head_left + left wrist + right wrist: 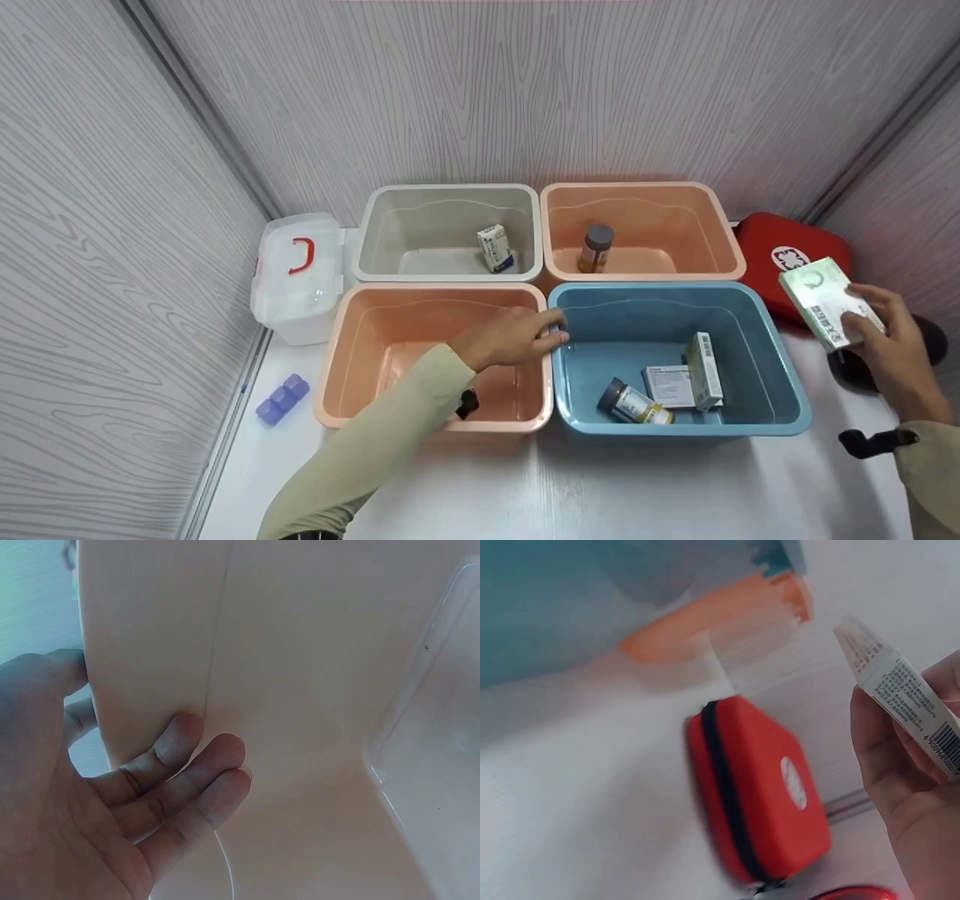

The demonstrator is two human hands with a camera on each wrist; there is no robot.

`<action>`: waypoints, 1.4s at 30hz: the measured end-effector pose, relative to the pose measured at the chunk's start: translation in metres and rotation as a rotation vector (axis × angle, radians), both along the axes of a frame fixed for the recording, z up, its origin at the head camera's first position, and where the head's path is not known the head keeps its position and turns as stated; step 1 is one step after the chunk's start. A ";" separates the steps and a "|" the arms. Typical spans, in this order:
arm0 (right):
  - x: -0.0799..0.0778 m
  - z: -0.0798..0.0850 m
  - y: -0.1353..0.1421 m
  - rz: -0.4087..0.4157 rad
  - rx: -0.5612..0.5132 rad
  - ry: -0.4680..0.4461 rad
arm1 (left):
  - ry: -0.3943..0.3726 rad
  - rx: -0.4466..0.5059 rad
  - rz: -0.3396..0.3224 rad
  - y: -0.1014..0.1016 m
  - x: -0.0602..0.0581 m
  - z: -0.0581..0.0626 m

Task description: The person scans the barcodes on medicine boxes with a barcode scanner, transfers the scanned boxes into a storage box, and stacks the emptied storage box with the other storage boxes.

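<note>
My right hand (892, 345) holds up a white and pale green medicine box (831, 304) between thumb and fingers. A barcode and fine print show on the medicine box (911, 709) in the right wrist view. My left hand (514, 337) rests at the rim between the front orange bin (337, 360) and the blue bin (795, 405). Several loosely bent fingers (184, 799) lie along the orange bin's inner wall, while the thumb reaches past its edge. In the blue bin are a pill bottle (636, 403), an upright box (703, 371) and a flat white box (670, 386).
Behind stand a grey bin (375, 232) with a small box (495, 247) and another orange bin (720, 232) with a brown bottle (596, 247). A red first-aid case (765, 247) lies right, a clear case (289, 289) and purple pill organizer (283, 399) left. Walls surround the table.
</note>
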State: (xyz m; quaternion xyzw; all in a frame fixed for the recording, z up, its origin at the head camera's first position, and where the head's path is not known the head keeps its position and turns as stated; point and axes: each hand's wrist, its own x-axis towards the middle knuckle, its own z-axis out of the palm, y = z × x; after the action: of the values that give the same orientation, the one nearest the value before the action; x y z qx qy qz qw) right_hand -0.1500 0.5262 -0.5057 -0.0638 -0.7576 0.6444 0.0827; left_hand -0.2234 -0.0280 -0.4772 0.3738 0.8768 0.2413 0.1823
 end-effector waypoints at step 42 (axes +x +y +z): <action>-0.045 0.058 -0.038 0.020 -0.609 0.206 | -0.028 -0.004 0.021 0.002 0.000 0.000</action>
State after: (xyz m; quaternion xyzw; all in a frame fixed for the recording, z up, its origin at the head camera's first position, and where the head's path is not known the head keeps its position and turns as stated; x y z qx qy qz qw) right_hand -0.1947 0.4887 -0.4473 -0.0128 -0.5183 0.8452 0.1297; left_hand -0.2232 -0.0264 -0.4775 0.3609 0.8785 0.2466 0.1928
